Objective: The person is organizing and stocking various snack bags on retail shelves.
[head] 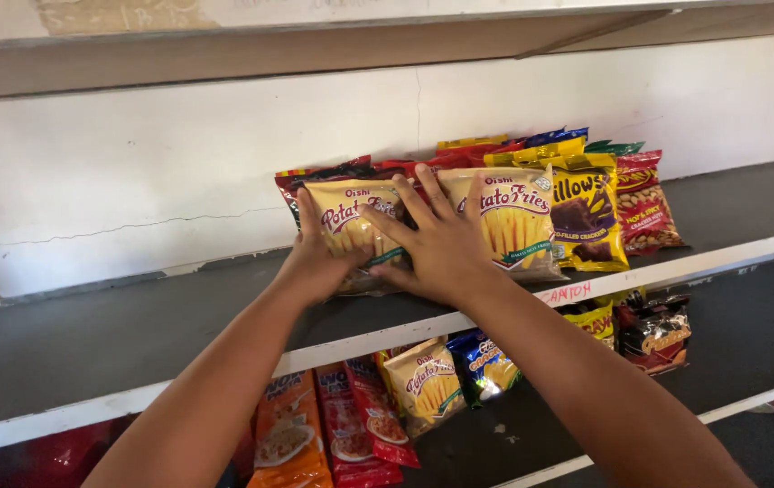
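— Both hands first: how do they sit?

— Left hand (315, 258) lies flat, fingers together, palm pressed on the lower left part of a yellow potato-fries bag (351, 221); its thumb runs up the bag's left edge. Right hand (437, 244) is spread wide, fingers fanned, and rests across the gap between that bag and a second potato-fries bag (513, 221) just to the right. Neither hand closes around anything; they only press.

— Where do the bags stand?

— Both lean upright on the grey upper shelf (134, 325), near its white front edge, touching each other under the right palm.

— What else is close?

— Right of the second bag stands a yellow bag of chocolate-filled crackers (590, 217), then a red cracker-nut bag (644, 203). Behind the front row more packets show only as coloured tops, red, yellow and blue; what they are I cannot tell. On the lower shelf (739, 334) lie a smaller potato-fries bag (425, 384), a blue snack bag (486, 361), red and orange noodle packets (333, 425) and a dark snack bag (658, 334). The forearms cross in front of that shelf and hide part of it
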